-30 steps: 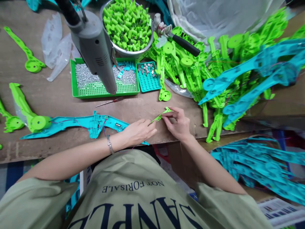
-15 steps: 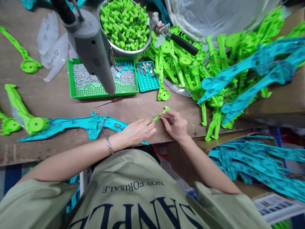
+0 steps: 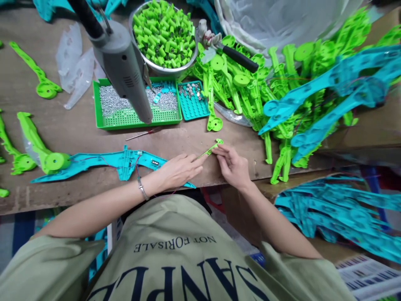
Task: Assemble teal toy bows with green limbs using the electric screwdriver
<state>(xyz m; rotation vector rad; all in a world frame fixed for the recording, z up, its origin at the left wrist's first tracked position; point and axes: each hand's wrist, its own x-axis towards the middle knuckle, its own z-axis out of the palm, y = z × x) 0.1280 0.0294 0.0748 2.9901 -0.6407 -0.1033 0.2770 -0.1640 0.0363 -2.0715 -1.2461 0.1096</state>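
A slim green plastic piece (image 3: 211, 150) with a rounded, hooked end lies between my hands. My left hand (image 3: 180, 170) is closed on its near end, the fingers partly covering it. With thumb and fingers pinched, my right hand (image 3: 232, 165) meets the piece close to its hooked end. Under and beside my left wrist lies a long blue plastic shell half (image 3: 94, 163), with thin wires and a small spring-like metal part in it. A green part with a round disc (image 3: 55, 161) rests on the shell's left end.
A grey electric screwdriver (image 3: 122, 71) hangs over a green tray of screws (image 3: 138, 122). Beyond are a blue tray of small discs (image 3: 193, 109) and a bowl of green pieces (image 3: 164, 35). Green parts (image 3: 241, 83) pile up at right; a thin screwdriver (image 3: 139, 135) lies nearer.
The view has shifted slightly, so things on the left appear farther right. Both hands stay at the slim green piece, and my left fingers now cover more of it.
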